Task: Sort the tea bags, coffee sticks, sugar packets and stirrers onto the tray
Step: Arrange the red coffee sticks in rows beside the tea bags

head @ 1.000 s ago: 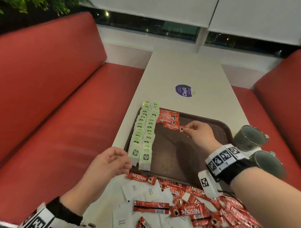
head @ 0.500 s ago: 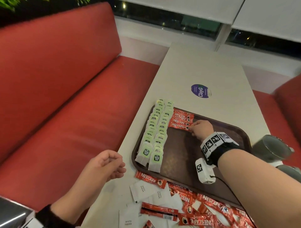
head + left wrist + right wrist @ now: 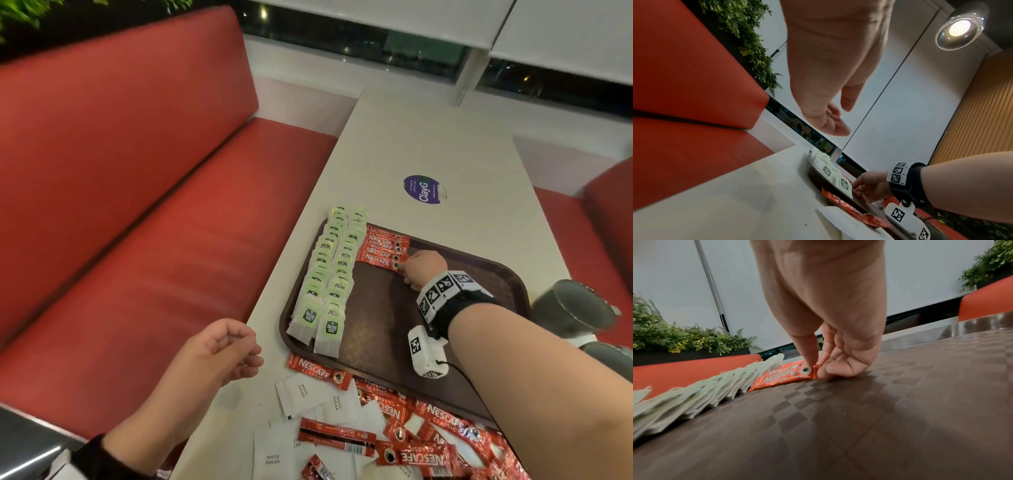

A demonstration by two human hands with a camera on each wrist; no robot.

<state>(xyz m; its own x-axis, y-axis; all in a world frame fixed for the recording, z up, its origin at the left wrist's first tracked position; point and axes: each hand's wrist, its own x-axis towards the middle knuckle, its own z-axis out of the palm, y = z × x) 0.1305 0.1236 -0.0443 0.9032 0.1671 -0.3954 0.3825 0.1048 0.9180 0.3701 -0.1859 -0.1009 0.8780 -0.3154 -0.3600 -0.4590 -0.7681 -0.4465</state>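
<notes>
A brown tray lies on the white table. Two overlapping rows of green-tagged tea bags run along its left side. Beside them lies a short row of red coffee sticks. My right hand pinches the right end of the nearest stick, which lies flat on the tray. In the right wrist view the thumb presses on that coffee stick and the curled fingers sit at its end. My left hand hovers over the table's left edge, loosely curled and holding nothing.
Loose red coffee sticks and white sugar packets lie mixed on the table in front of the tray. Two grey cups stand right of the tray. A purple sticker marks the far tabletop. Red benches flank the table.
My right hand has lowered the coffee stick flat onto the tray against the row of sticks. The left hand has stayed near the table's left edge.
</notes>
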